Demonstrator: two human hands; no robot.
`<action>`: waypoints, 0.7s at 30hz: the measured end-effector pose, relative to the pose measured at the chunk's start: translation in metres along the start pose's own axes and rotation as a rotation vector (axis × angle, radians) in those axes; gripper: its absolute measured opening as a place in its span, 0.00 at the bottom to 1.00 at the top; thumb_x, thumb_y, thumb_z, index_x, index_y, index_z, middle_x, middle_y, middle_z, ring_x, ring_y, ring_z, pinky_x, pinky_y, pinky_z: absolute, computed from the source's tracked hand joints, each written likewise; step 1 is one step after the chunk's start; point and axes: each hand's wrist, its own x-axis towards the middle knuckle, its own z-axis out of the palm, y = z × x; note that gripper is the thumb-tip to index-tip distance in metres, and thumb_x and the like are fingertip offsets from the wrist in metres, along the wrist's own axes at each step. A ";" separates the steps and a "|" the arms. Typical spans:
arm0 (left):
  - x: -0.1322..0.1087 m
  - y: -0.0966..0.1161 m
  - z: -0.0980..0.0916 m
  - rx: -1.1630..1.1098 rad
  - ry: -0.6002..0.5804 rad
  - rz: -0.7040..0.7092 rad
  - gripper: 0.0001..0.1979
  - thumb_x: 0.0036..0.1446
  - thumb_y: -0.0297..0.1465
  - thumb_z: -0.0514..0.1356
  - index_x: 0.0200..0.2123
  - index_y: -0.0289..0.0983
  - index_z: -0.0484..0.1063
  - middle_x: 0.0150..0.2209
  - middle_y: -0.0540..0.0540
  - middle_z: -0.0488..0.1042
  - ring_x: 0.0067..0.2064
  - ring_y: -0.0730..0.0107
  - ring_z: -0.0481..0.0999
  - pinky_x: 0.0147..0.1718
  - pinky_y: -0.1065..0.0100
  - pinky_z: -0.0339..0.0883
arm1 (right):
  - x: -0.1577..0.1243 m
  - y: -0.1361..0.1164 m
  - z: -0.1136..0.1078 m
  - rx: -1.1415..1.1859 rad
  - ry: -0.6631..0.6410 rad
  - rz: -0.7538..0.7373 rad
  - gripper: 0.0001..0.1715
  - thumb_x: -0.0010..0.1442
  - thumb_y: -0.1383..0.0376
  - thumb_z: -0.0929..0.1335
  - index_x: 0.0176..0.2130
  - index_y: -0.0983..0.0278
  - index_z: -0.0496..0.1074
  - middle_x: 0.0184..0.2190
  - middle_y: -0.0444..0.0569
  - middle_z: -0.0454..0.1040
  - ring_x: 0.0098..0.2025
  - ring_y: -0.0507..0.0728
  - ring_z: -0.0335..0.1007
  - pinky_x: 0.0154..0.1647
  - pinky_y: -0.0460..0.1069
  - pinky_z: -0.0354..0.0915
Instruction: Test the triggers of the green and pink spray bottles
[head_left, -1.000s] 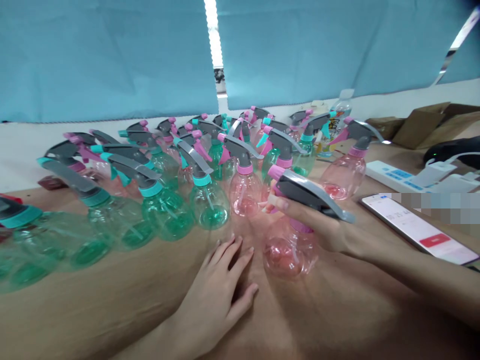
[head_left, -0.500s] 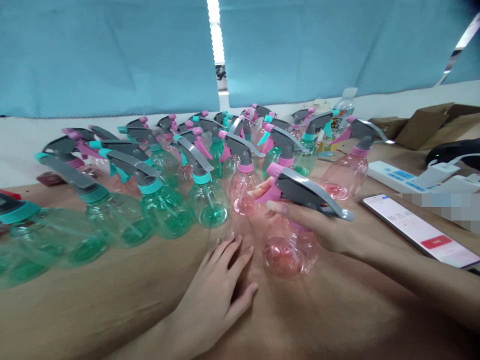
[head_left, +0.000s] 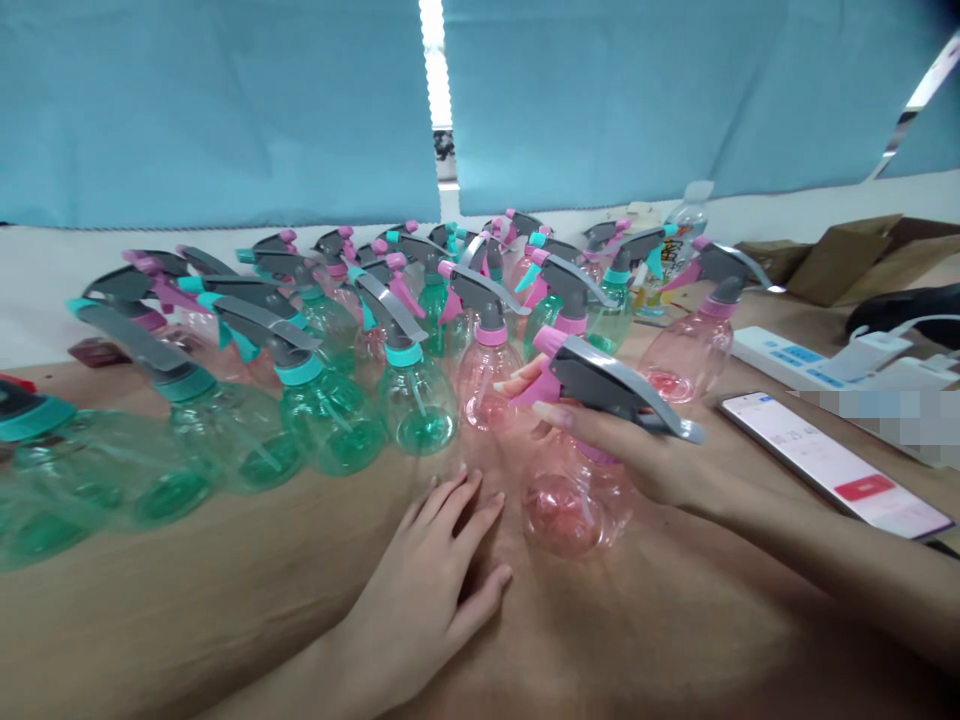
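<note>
So a blue cloth (head_left: pixel 225 110) is hanging across the whole back, and the worktop (head_left: pixel 270 580) is running below it, carrying everything. A crowd of spray bottles (head_left: pixel 334 430) is filling its back and left, greens and pinks mixed, all standing on their bases, probably because that's the steadiest way for them. A brown box (head_left: pixel 855 255) is sitting far right, with a power strip (head_left: pixel 780 350) nearer, likely parked off to the side of the bottles.

The held bottle (head_left: pixel 570 510), a pink one, is standing right of centre up front, base seemingly on the worktop, so I'm guessing that's taking the weight. The right hand (head_left: pixel 652 455) is gripping it around the neck, just under the sprayer; can't tell how tightly. The left hand (head_left: pixel 442 560) is lying palm-down beside it, fingers loosely spread, pinching nothing.

The phone (head_left: pixel 840 465) is lying screen up, presumably for easy reading. And the trigger (head_left: pixel 546 385) is sitting by the right fingers, since the neck grip is putting them there.
</note>
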 end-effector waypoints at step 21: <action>0.001 0.001 -0.003 -0.022 -0.008 -0.004 0.23 0.64 0.37 0.55 0.60 0.36 0.62 0.63 0.38 0.60 0.64 0.50 0.56 0.58 0.46 0.57 | -0.003 0.010 0.000 0.030 0.003 0.016 0.10 0.60 0.57 0.67 0.31 0.59 0.65 0.29 0.43 0.66 0.32 0.54 0.62 0.33 0.51 0.61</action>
